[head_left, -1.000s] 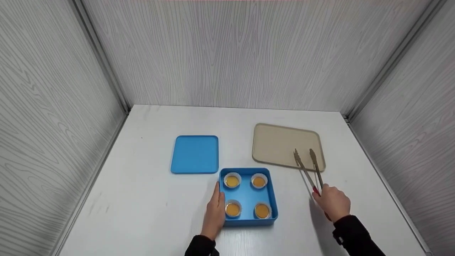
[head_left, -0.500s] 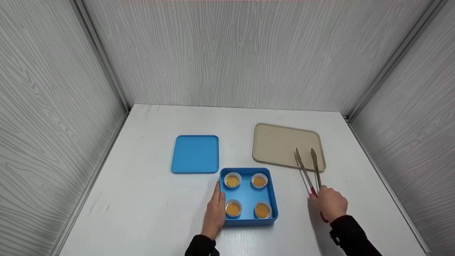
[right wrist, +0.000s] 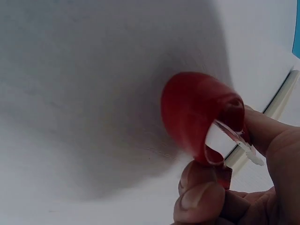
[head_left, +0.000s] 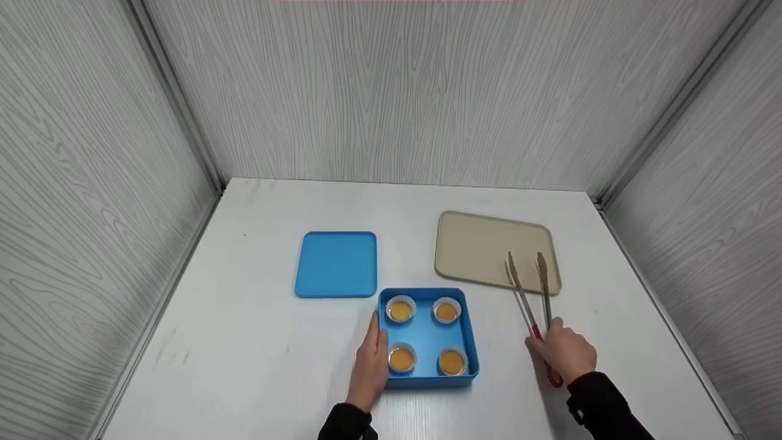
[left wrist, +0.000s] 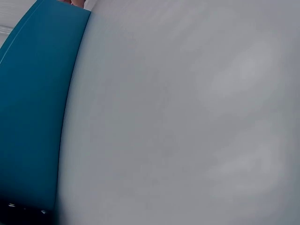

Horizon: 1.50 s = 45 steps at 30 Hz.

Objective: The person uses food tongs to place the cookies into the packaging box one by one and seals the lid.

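A square blue box (head_left: 427, 336) stands on the white table, with several small pale cups (head_left: 401, 310) of yellow-orange filling, like egg tarts, one near each corner. My left hand (head_left: 368, 366) rests against its left wall with the fingers straight; the left wrist view has mainly the box's blue side (left wrist: 37, 103). My right hand (head_left: 565, 351) grips a pair of tongs (head_left: 545, 278) right of the box. Their arms are spread with nothing between them, and the tips overlap the beige tray's front right in this view. The tongs' red looped end (right wrist: 192, 112) shows between fingers and thumb.
A beige rectangular tray (head_left: 476, 244) lies at the back right, slightly turned. Behind and left of the box is a flat blue square (head_left: 336, 263), like a lid. Grey wood-grain walls (head_left: 391, 98) enclose the table at the back and both sides.
My right hand has shifted slightly left, and the tongs have swung to point more straight away from me. My left hand and the box have stayed in place.
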Motion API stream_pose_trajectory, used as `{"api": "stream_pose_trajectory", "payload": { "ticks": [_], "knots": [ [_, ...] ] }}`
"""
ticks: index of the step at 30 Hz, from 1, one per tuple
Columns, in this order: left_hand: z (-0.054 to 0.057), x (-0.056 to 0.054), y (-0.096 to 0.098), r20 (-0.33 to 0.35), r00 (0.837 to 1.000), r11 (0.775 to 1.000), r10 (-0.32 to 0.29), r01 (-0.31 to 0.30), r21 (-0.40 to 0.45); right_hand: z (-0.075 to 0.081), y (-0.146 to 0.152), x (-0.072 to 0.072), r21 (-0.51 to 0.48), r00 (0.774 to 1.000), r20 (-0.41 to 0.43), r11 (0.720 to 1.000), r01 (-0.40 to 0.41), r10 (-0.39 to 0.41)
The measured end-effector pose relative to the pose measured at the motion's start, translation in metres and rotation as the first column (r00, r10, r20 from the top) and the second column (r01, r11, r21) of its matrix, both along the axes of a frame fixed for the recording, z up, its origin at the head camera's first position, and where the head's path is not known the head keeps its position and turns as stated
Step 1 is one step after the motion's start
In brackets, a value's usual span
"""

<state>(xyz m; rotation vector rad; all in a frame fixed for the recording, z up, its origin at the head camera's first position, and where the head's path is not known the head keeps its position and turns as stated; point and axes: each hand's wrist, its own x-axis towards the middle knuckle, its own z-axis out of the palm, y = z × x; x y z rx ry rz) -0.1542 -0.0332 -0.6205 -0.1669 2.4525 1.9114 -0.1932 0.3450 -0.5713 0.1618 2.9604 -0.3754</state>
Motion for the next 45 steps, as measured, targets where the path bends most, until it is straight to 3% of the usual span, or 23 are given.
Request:
{"api": "stream_pose_trajectory", "payload": {
  "ticks": [17, 26, 29, 34, 45],
  "knots": [
    [0.0, -0.001, 0.002, -0.008, 1.0, 1.0, -0.002, 0.002, -0.009, -0.001, 0.003, 0.006, -0.057, 1.0, -0.012, 0.998, -0.004, 0.003],
    [0.001, -0.001, 0.001, -0.008, 1.0, 1.0, -0.013, 0.013, -0.009, 0.004, 0.002, 0.008, -0.004, 0.994, -0.106, 1.0, -0.028, 0.028],
    [0.002, -0.001, 0.0, -0.001, 1.0, 1.0, -0.012, 0.012, -0.006, 0.006, 0.001, 0.009, 0.022, 0.98, -0.199, 0.999, -0.029, 0.032],
    [0.001, -0.002, 0.001, 0.017, 1.0, 1.0, 0.004, -0.004, -0.008, 0.011, -0.002, 0.011, 0.057, 0.935, -0.351, 0.998, -0.036, 0.054],
    [0.008, -0.002, -0.003, 0.083, 0.997, 0.998, 0.004, -0.01, 0.065, 0.02, -0.01, 0.015, 0.039, 0.908, -0.41, 0.996, -0.077, 0.087]
  ]
}}
